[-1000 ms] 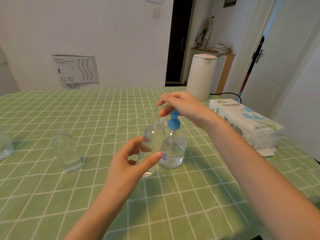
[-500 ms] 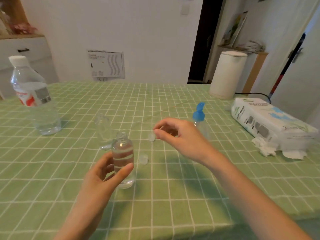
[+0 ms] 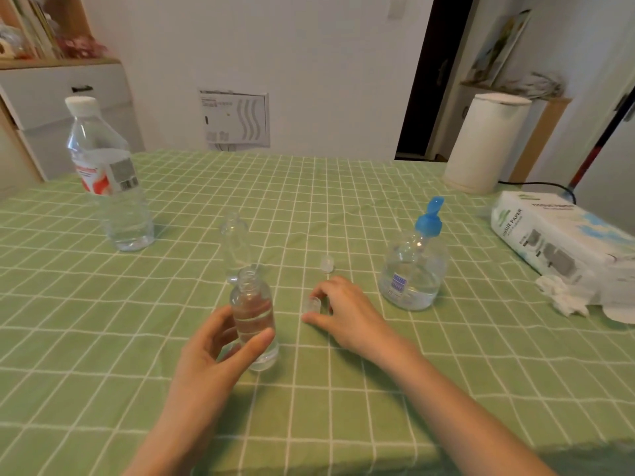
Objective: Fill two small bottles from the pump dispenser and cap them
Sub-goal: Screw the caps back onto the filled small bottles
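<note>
1. The left hand (image 3: 213,352) grips the part-filled small bottle (image 3: 254,314), thumb and fingers curled round its body. The bottle appears to stand upright on the surface (image 3: 378,407), mid-width and toward the near edge, with its mouth uncapped.
2. The right hand (image 3: 347,310) pinches a clear cap (image 3: 312,304) between thumb and forefinger, low on the surface just right of that bottle.
3. The bottle's long axis is vertical and its mouth lies up and to the left of the cap. The right hand is nearer, so capping probably needs a lift and a short move leftward.
4. The empty small bottle (image 3: 235,245) stands just behind, and the pump dispenser (image 3: 414,269) toward the right edge.
</note>
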`<action>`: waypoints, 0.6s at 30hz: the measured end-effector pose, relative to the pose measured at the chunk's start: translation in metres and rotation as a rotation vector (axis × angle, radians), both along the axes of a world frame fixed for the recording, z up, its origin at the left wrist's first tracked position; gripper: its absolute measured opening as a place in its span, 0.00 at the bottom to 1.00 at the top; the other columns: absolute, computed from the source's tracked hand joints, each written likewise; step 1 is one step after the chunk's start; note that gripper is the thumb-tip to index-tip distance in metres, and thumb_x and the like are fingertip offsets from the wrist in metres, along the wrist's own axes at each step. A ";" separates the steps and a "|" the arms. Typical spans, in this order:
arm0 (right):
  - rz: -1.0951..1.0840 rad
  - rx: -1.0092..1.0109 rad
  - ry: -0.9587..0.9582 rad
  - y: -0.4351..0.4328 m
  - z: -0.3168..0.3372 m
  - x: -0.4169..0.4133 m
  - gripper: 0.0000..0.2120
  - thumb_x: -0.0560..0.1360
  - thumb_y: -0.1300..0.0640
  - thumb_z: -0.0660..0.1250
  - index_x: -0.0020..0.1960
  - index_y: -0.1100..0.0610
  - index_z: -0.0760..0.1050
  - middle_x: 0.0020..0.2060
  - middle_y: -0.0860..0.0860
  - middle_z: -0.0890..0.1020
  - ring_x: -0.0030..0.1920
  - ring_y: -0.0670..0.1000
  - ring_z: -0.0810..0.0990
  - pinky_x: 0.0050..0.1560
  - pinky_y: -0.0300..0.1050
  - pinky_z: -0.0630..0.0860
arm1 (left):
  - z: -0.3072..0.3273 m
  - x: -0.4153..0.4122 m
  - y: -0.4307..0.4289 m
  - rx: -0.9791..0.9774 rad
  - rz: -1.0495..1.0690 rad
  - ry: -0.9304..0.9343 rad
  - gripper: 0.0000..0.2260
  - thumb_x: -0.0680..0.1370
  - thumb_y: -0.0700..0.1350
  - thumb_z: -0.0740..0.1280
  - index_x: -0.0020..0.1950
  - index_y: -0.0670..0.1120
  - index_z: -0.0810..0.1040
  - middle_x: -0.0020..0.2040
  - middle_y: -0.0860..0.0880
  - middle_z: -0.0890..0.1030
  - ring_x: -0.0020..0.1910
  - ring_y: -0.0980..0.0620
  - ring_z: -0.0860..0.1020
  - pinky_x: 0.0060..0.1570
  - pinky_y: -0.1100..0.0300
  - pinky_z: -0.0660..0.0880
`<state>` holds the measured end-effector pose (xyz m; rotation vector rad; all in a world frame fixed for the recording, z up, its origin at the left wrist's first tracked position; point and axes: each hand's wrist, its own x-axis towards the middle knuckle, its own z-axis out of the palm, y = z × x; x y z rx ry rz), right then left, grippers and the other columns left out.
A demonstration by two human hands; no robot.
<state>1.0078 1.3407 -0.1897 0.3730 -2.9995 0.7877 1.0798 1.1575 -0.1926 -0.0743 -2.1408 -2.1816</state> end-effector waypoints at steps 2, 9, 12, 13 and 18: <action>0.005 -0.011 0.004 0.000 0.001 0.001 0.16 0.74 0.49 0.69 0.58 0.55 0.75 0.51 0.47 0.73 0.47 0.44 0.68 0.48 0.37 0.64 | -0.001 -0.001 0.000 -0.004 0.004 -0.004 0.19 0.59 0.53 0.73 0.50 0.57 0.80 0.49 0.56 0.84 0.49 0.59 0.81 0.52 0.58 0.72; 0.134 -0.566 -0.077 -0.001 0.041 0.017 0.09 0.74 0.59 0.70 0.53 0.51 0.78 0.46 0.45 0.83 0.47 0.45 0.82 0.53 0.39 0.78 | -0.001 -0.002 0.000 -0.042 -0.023 0.018 0.16 0.61 0.53 0.73 0.48 0.61 0.80 0.48 0.57 0.84 0.48 0.61 0.81 0.50 0.60 0.71; 0.208 -0.545 -0.045 0.000 0.063 0.027 0.12 0.74 0.59 0.70 0.55 0.47 0.79 0.45 0.43 0.83 0.45 0.43 0.82 0.51 0.38 0.79 | -0.001 -0.001 0.002 -0.068 -0.038 0.036 0.15 0.62 0.53 0.72 0.48 0.62 0.80 0.49 0.57 0.84 0.48 0.61 0.81 0.49 0.60 0.72; 0.221 -0.508 -0.047 0.000 0.069 0.029 0.14 0.74 0.58 0.70 0.56 0.46 0.78 0.45 0.43 0.83 0.45 0.43 0.82 0.51 0.37 0.78 | 0.000 0.000 0.003 -0.079 -0.049 0.045 0.15 0.63 0.53 0.72 0.49 0.62 0.80 0.49 0.57 0.84 0.48 0.60 0.81 0.49 0.61 0.72; 0.217 -0.386 -0.055 -0.001 0.084 0.036 0.12 0.72 0.58 0.72 0.52 0.50 0.74 0.41 0.43 0.81 0.39 0.40 0.80 0.45 0.35 0.78 | 0.003 0.003 0.007 -0.125 -0.098 0.072 0.14 0.64 0.54 0.71 0.49 0.65 0.78 0.49 0.59 0.83 0.48 0.61 0.80 0.43 0.65 0.76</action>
